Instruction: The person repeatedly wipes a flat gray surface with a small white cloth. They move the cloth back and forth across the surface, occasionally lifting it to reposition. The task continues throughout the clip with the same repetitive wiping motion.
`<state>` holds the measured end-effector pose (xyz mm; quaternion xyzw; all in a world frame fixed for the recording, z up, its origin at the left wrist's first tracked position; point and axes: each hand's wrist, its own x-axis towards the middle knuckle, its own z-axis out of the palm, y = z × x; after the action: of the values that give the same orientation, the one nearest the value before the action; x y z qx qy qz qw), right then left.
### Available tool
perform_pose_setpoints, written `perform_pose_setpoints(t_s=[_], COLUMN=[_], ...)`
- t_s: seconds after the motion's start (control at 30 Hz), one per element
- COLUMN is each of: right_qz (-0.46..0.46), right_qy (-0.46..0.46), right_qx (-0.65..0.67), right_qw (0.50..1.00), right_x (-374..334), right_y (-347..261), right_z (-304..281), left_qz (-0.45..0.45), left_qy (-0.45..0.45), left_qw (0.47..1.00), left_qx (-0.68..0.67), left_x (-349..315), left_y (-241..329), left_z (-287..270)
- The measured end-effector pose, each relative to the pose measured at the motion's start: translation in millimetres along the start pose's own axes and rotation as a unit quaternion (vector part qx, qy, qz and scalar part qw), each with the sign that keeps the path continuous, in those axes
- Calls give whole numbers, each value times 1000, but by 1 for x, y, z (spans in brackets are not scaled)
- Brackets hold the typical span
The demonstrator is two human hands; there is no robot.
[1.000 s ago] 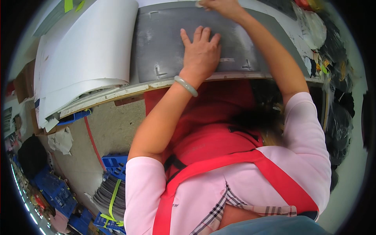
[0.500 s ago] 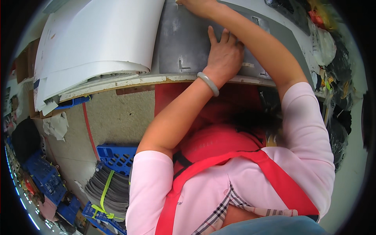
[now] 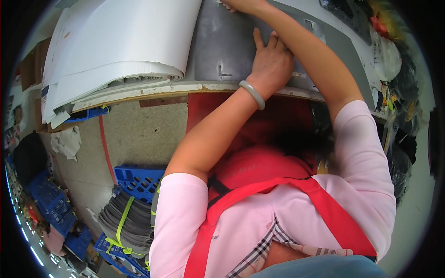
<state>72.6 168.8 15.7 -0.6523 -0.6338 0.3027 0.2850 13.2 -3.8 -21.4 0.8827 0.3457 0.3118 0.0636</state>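
A dark grey sheet (image 3: 220,46) with whitish smudges and an L-shaped corner mark lies on the table. My left hand (image 3: 271,62) rests on it, fingers stretched out and apart, a pale bangle (image 3: 252,95) round the wrist. My right forearm crosses above the left fingers. At the top edge of the picture my right hand (image 3: 241,4) sits over the far part of the sheet, its fingers curled together. Whatever they hold, if anything, is too small and cut off to make out.
A large curled stack of white sheets (image 3: 125,37) stands left of the grey sheet. Plastic bags (image 3: 387,60) crowd the right side. Below left, a strapped bundle of grey sheets (image 3: 125,217) lies by a blue crate (image 3: 136,178). The table's front edge (image 3: 153,91) runs near my body.
The whole view has shifted slightly, and the sheet and hands appear a little farther right. My right hand sits nearer the top edge. My left hand stays on the sheet.
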Motion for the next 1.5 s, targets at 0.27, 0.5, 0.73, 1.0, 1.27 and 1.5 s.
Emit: perform_pose_setpoints(t_s=[0.27,0.5,0.73,1.0,1.27,1.5], right_qz=[-2,4,-34,-84,-48,-142], right_qy=[-72,108,72,77,142,-61], right_qx=[147,-386,-415,-336,-482,-148], right_qw=[987,916,906,935,863,977], right_x=[-74,-185,-164,-200,-196,-160], right_y=[-8,-50,-26,-29,-35,10], right_z=[-5,35,46,16,36,-74], left_qz=[10,55,34,17,1,30], left_qy=[34,103,-12,-67,-124,107], left_qw=[999,993,998,997,992,992], left_qx=[14,-22,46,30,-4,-56], left_x=[-1,-9,-9,-4,5,-4], left_y=[-1,-9,-15,-6,-3,-13], left_z=[10,3,41,23,2,22])
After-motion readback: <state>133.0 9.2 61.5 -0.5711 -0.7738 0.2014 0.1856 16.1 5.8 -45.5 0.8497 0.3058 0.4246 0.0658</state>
